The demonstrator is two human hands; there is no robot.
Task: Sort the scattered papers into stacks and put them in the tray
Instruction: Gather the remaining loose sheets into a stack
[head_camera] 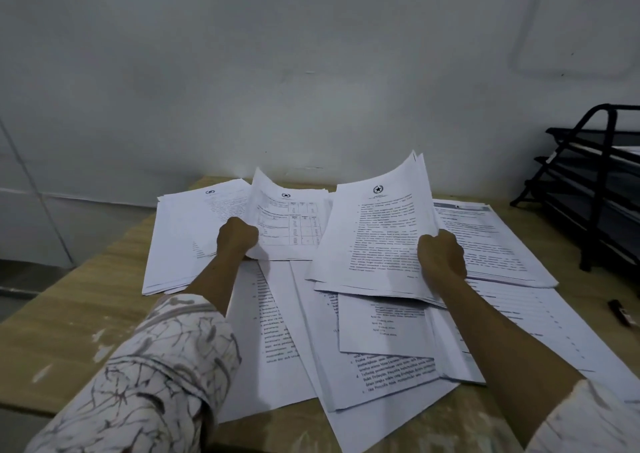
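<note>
Printed white papers lie scattered over the wooden table [79,314]. My left hand [237,237] grips the lower left corner of a sheet with a table printed on it [291,220], lifted and curling upward. My right hand [440,255] grips the right edge of a small bundle of text pages [374,230], raised off the pile with its top curling up. A neat stack [187,234] lies at the back left. Loose overlapping sheets [346,359] cover the middle and front. The black tiered tray [588,189] stands at the far right, apart from both hands.
A stack with a grey header band [491,241] lies at the back right under my right hand. A small dark object [621,312] sits on the table near the right edge. A pale wall rises right behind the table. My patterned sleeves fill the lower corners.
</note>
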